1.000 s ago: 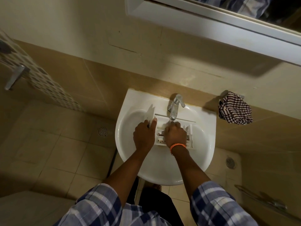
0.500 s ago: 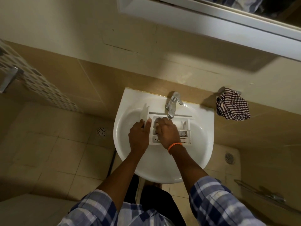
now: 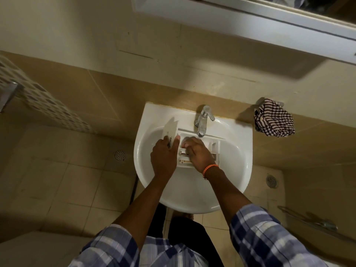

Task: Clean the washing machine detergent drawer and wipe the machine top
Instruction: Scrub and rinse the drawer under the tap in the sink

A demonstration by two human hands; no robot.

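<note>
A white plastic detergent drawer [image 3: 212, 146] lies in the white sink [image 3: 237, 166], under the chrome tap [image 3: 203, 120], from which water runs onto it. My left hand [image 3: 164, 156] grips the drawer's left end by its front panel, which stands up at the left. My right hand [image 3: 198, 153] is inside the drawer's compartments with fingers bent, rubbing near the water stream. An orange band circles my right wrist. The washing machine is out of view.
A checked cloth [image 3: 274, 121] hangs on the wall to the right of the sink. Floor drains [image 3: 119, 155] sit on both sides of the basin. A metal rail [image 3: 308, 221] runs at the lower right, and a mirror frame [image 3: 250, 18] overhangs the top.
My right hand has slid from the drawer's middle to its left compartments under the tap. The drawer has shifted slightly left, and my left hand stays on its front panel.
</note>
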